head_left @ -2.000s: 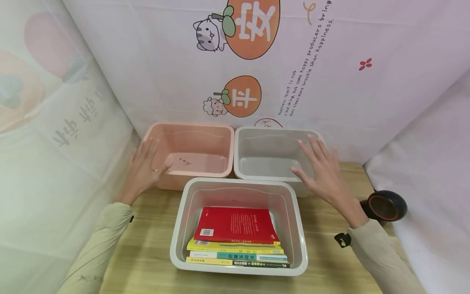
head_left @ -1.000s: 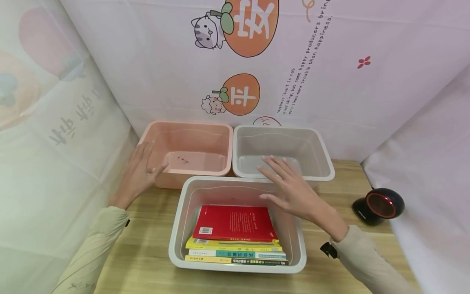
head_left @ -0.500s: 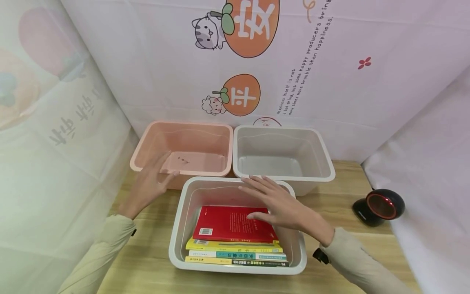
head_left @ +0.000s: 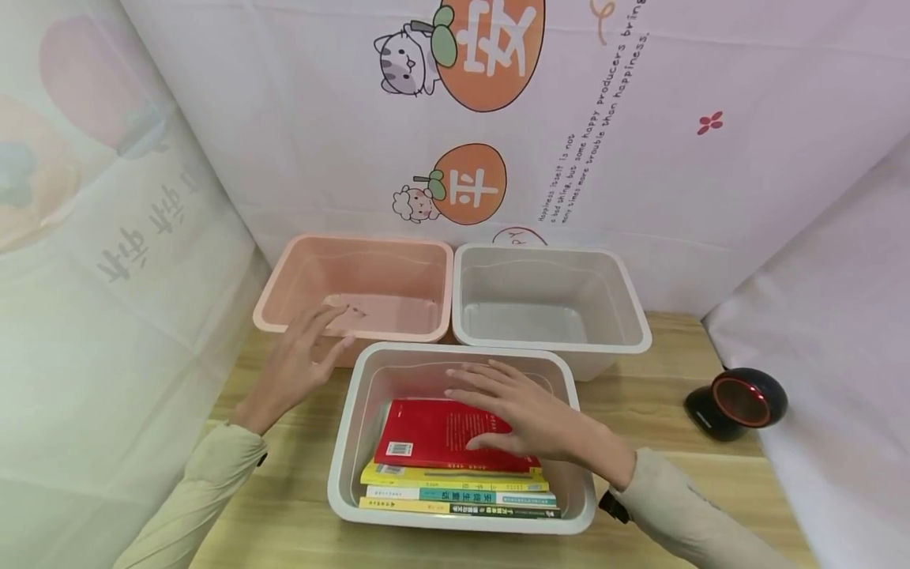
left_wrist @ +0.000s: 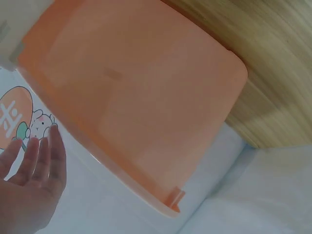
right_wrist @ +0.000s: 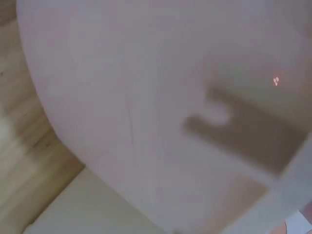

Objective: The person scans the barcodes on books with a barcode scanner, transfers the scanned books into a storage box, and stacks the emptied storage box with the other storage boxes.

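My right hand (head_left: 515,403) hovers over the front light-grey bin (head_left: 581,466), fingers spread and slightly bent, with nothing in its grasp. Below it a red book (head_left: 426,435) lies on top of a stack; whether the fingertips touch the cover I cannot tell. Under that come a yellow book (head_left: 387,475), a white-and-blue book (head_left: 455,495) and a yellow-and-black book (head_left: 412,504). My left hand (head_left: 293,371) is held in the air before the pink bin (head_left: 280,288), fingers loosely bent and holding nothing. The left wrist view shows that same bin's outer wall (left_wrist: 141,97) beside the hand.
Behind the front bin, a second grey bin (head_left: 633,348) stands beside the pink one, against a printed cloth backdrop (head_left: 604,182). A black rounded device (head_left: 739,399) sits on the wooden table (head_left: 640,411) at right. The right wrist view is blurred.
My right hand has moved left and nearer, from above the back grey bin to above the books. My left hand has come slightly right and nearer. The bins and books stay put.
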{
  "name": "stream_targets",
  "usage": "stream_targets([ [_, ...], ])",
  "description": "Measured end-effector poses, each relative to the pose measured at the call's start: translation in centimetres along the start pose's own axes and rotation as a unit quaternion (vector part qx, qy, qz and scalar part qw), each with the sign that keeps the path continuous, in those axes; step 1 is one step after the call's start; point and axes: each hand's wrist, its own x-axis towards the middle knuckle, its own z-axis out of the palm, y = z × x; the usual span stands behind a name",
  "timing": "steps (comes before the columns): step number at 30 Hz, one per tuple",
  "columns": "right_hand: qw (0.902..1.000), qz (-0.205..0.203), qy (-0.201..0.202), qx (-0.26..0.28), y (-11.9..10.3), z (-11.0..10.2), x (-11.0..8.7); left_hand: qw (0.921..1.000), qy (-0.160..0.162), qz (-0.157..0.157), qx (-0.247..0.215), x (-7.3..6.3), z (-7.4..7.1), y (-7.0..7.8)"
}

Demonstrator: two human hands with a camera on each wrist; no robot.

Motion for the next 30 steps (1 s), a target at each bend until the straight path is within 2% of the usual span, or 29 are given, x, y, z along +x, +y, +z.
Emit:
stream_targets([
  [6,0.9971,0.004,-0.062,0.045,-0.3,0.8,0.1,0.999,-0.04,-0.019,-0.012,-0.4,0.3,0.3],
  [13,0.9884,0.023,-0.136,0.063,-0.8,1.3,0.1,0.9978,-0.035,-0.038,-0.042,-0.7,0.7,0.7],
  [15,0.9848,0.032,-0.156,0.069,-0.8,1.4,0.1,0.9959,-0.041,-0.046,-0.067,-0.8,0.9,0.8],
  [20,0.9788,0.049,-0.188,0.064,-0.7,1.6,0.2,0.9836,-0.089,-0.075,-0.138,-1.1,1.7,1.0],
  [26,0.9732,0.072,-0.216,0.031,-0.5,2.0,0.6,0.9671,-0.142,-0.115,-0.177,-1.7,2.7,1.0],
  [30,0.9663,0.09,-0.236,0.052,-0.6,2.1,0.9,0.9606,-0.163,-0.13,-0.184,-2.0,3.4,1.0],
])
